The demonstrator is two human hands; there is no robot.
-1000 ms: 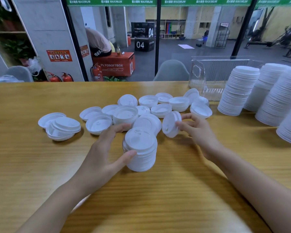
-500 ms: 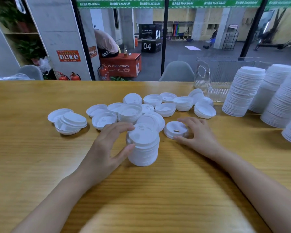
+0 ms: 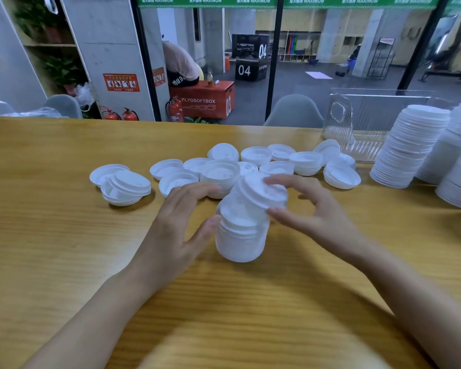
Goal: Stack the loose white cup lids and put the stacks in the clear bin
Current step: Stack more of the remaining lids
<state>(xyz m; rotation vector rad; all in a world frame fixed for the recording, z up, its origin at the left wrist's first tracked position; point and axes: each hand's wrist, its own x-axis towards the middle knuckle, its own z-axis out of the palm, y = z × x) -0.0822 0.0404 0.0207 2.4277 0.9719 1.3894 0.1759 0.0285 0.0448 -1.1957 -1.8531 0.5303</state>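
A short stack of white cup lids (image 3: pixel 241 235) stands on the wooden table (image 3: pixel 64 249) in front of me. My left hand (image 3: pixel 176 227) curls round the stack's left side, thumb against it. My right hand (image 3: pixel 314 211) pinches a single white lid (image 3: pixel 261 191) and holds it tilted just over the top of the stack. Several loose lids (image 3: pixel 253 158) lie scattered behind, some nested in small piles. The clear bin (image 3: pixel 362 123) stands at the back right, partly hidden by tall stacks.
Tall stacks of white lids (image 3: pixel 407 147) line the right side of the table, in front of the bin. A small pile of lids (image 3: pixel 123 185) lies apart at the left. A glass wall runs along the table's far edge.
My right hand picked a lid up off the table right of the stack and carried it left, over the stack's top. My left hand stayed on the stack.
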